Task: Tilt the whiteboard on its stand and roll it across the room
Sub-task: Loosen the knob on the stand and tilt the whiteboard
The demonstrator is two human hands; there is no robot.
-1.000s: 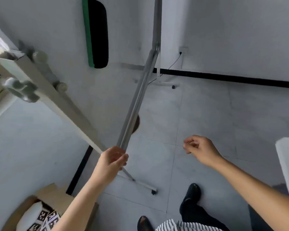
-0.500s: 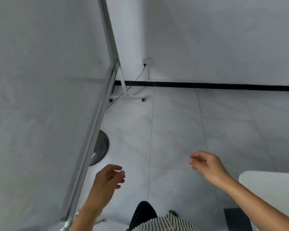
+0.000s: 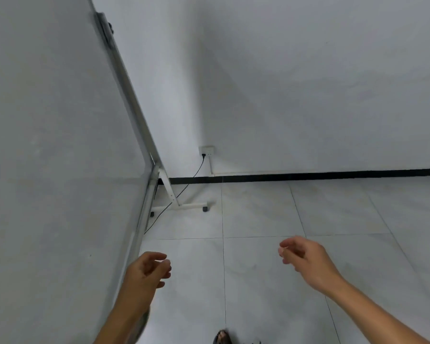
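Note:
The whiteboard (image 3: 55, 145) fills the left of the head view, its grey surface tilted toward me and its metal frame edge running down to my left forearm. The white stand leg and foot with a dark caster (image 3: 205, 208) rest on the floor by the far wall. My left hand (image 3: 147, 271) hovers just right of the frame edge, fingers loosely curled, holding nothing. My right hand (image 3: 305, 256) hangs in the air farther right, fingers half curled and empty.
A wall socket (image 3: 206, 150) with a black cable running down to the floor sits behind the stand. A black skirting strip lines the far wall. Pale floor tiles stretch to the right. My shoe (image 3: 222, 337) shows at the bottom.
My left hand has let go of the whiteboard's frame edge and now floats beside it. My view has risen toward the far wall. The right hand stays free.

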